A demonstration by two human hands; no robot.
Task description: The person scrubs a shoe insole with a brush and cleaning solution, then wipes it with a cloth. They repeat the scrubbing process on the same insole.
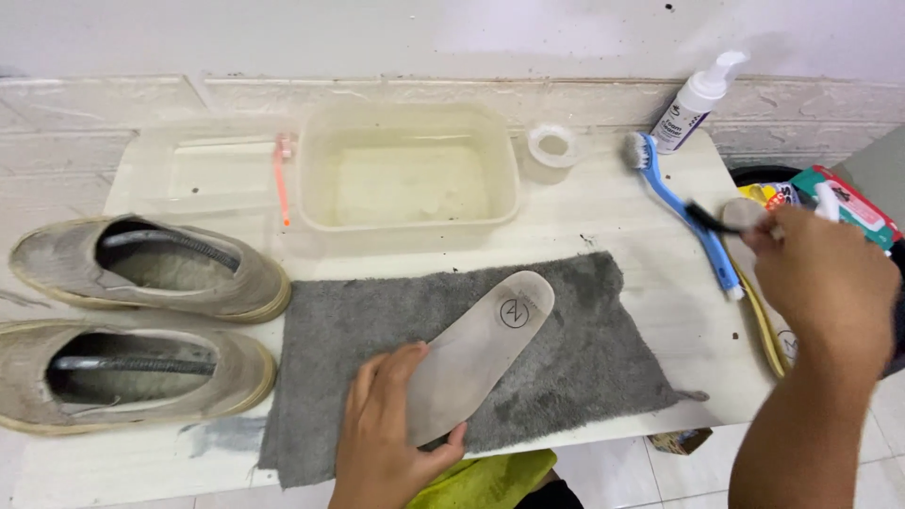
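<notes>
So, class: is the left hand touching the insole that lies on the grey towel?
Touching. The head view shows the left hand pressed on the lower end of the insole, fingers over its edge and no gap, pinning it to the grey towel.

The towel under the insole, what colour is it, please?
Dark grey towel, seen in the head view.
</notes>
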